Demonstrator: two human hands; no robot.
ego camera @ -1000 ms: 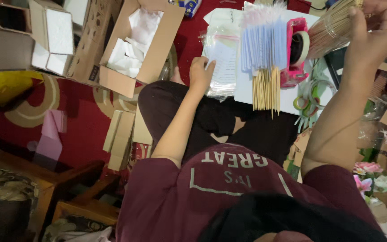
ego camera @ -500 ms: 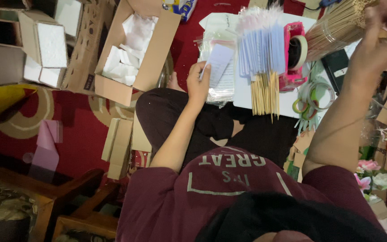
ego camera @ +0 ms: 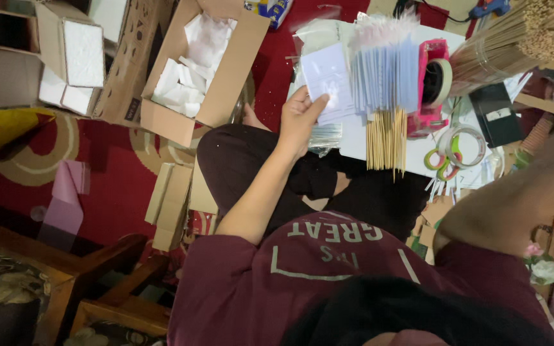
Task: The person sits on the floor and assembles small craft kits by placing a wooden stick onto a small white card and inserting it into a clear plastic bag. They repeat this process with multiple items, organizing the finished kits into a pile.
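Head view: left hand pinches a pale sheet, long axis running away from it; right hand out of view, grip unknowable.

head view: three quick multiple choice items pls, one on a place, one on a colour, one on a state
1. Where is the pale sheet?
A. inside the cardboard box
B. in the left hand
C. on the wooden chair

2. What colour is the tape dispenser?
A. pink
B. black
C. yellow

3. What state is the big cardboard box in?
A. taped shut
B. flattened
C. open, with white pieces inside

Answers:
1 B: the left hand has its grip on the pale sheet, with the thumb on its lower edge.
2 A: the tape dispenser has a bright pink body.
3 C: the cardboard box has its flaps spread, and the white pieces show inside it.
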